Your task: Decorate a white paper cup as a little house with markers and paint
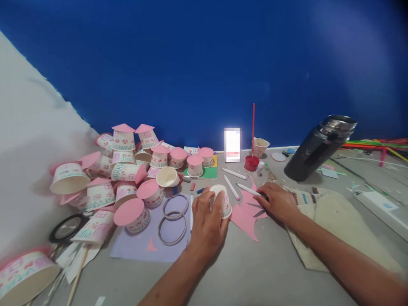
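Observation:
My left hand (206, 219) is closed around a small white paper cup (225, 205) standing upside down, with a purple window, red marks and green strokes drawn on it. My right hand (276, 200) is low over the table, its fingertips closed at the end of a white marker (247, 189). Beneath and beside those fingers lie scissors (259, 212), their handles mostly hidden by the hand. Cut pink paper (244, 219) spreads between both hands. Two more white markers, one of them a purple-tipped marker (231, 188), lie just beyond.
Many decorated cups with pink paper roofs (129, 211) crowd the left. Tape rings (172, 229) rest on purple paper (140, 246). Toward the back stand a red paint pot (251, 163) and a glowing, blurred screen (232, 144). A dark flask (314, 153) and cream cloth (338, 229) are right.

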Tool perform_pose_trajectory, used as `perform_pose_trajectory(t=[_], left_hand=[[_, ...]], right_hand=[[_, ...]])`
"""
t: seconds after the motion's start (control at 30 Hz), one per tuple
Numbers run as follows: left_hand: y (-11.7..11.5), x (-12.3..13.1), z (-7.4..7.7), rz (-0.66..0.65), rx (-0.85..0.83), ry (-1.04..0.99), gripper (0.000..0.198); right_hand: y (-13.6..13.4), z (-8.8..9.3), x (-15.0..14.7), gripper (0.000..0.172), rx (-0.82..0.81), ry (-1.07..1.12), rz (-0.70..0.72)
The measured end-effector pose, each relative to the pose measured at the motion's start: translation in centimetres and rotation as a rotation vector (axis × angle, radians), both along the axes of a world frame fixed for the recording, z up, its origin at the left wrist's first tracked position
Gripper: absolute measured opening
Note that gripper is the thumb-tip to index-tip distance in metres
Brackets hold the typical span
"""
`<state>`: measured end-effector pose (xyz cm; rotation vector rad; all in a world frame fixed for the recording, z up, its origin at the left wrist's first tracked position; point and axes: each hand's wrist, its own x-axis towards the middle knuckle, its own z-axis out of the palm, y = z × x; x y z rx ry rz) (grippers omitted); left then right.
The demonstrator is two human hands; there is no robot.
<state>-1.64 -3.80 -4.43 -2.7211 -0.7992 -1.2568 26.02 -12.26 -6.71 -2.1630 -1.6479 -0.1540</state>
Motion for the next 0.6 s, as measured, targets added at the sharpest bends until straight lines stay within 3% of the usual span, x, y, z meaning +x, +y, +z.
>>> perform_pose_trajectory(t=[0.3, 0.5, 0.6], left_hand=[[0.9, -0.5, -0.3, 0.073, -0.060, 0.022, 0.065], [1.3, -1.1, 0.3, 0.131, -0.221, 0.007, 0.073], [1.5, -1.2, 1.0, 0.104, -0.322, -0.025, 0.075]], right_hand=[[-0.4, 1.3, 0.2, 0.031, 0.204, 0.203, -0.010], [-1.4, 2.7, -0.8, 0.033, 0.267, 0.363, 0.073], [-1.5, 3.0, -1.0, 0.037, 0.305, 0.550, 0.110]])
